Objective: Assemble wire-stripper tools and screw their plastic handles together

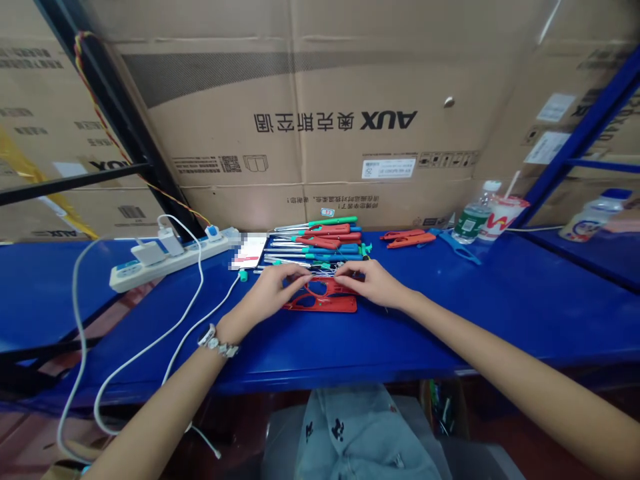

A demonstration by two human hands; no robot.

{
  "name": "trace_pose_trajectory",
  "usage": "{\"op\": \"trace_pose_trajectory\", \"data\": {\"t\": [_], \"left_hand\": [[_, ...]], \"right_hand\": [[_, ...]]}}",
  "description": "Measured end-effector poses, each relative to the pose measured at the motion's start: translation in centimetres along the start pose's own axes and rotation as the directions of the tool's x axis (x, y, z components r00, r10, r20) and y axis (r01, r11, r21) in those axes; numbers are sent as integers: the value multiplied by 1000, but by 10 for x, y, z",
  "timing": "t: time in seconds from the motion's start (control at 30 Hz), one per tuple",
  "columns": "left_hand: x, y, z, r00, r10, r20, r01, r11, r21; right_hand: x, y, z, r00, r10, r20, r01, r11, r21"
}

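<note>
Both hands are close together over a red plastic handle shell (327, 287) of what looks like a long-nosed lighter. My left hand (280, 287) pinches at its left end, thumb against forefinger. From the right, my right hand (370, 281) closes thumb and fingers on its other end. Any small part between the fingertips is too small to make out. A second red shell (335, 305) lies flat just in front, below the hands. Behind them is a row of long-nosed lighters with green, red and blue handles, including a green one (333, 221).
At left are a white power strip (165, 262) with chargers, loose white cables (150, 353) and a phone (250, 251). Orange handle pieces (411, 239), a blue one (460, 248), a bottle (473, 220) and a cup (501, 217) stand right. Cardboard boxes (325, 80) wall the back.
</note>
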State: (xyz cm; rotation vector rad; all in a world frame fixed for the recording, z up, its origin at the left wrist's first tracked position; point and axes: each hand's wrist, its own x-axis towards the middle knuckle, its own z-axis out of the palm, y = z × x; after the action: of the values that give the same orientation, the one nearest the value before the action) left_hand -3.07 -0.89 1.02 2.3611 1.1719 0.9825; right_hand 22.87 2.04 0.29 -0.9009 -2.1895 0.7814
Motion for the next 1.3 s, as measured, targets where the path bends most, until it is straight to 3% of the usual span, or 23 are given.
{"op": "trace_pose_trajectory", "data": {"t": [0.23, 0.37, 0.47, 0.57, 0.63, 0.8, 0.9, 0.97, 1.07, 1.17, 1.3], "left_hand": [[4, -12, 12, 989, -93, -113, 92, 996, -12], [-9, -6, 8, 974, 44, -221, -10, 988, 154], [-22, 2, 3, 979, 178, -104, -146, 955, 257], [-33, 6, 1, 973, 205, 103, -227, 931, 287], [-38, 6, 1, 962, 201, 184, -247, 928, 280], [-42, 6, 1, 939, 250, 235, -315, 899, 303], [-45, 13, -3, 910, 359, 207, -413, 825, 385], [-43, 19, -8, 887, 426, 179, -459, 765, 451], [-31, 21, -17, 856, 493, 156, -491, 681, 543], [-3, 11, -24, 835, 530, 148, -495, 607, 622], [43, -13, -24, 859, 494, 135, -451, 605, 656]], "right_hand": [[3, 9, 10, 998, -7, -64, 7, 1000, -12], [-2, 9, 11, 995, 8, -100, -12, 999, -39], [-2, 8, 14, 993, 20, -113, -27, 998, -59], [1, 9, 20, 996, 29, -82, -39, 991, -127], [3, 8, 24, 999, 5, -54, -15, 982, -191], [-1, 3, 29, 998, -54, -38, 37, 932, -360], [-8, -6, 23, 991, -111, -72, 79, 934, -348], [-14, -14, 17, 989, -146, -26, 133, 948, -291], [-15, -22, 7, 985, -170, 28, 172, 956, -237], [-4, -20, -5, 983, -183, -3, 179, 965, -191], [29, -4, -25, 978, -207, -40, 192, 952, -240]]}}
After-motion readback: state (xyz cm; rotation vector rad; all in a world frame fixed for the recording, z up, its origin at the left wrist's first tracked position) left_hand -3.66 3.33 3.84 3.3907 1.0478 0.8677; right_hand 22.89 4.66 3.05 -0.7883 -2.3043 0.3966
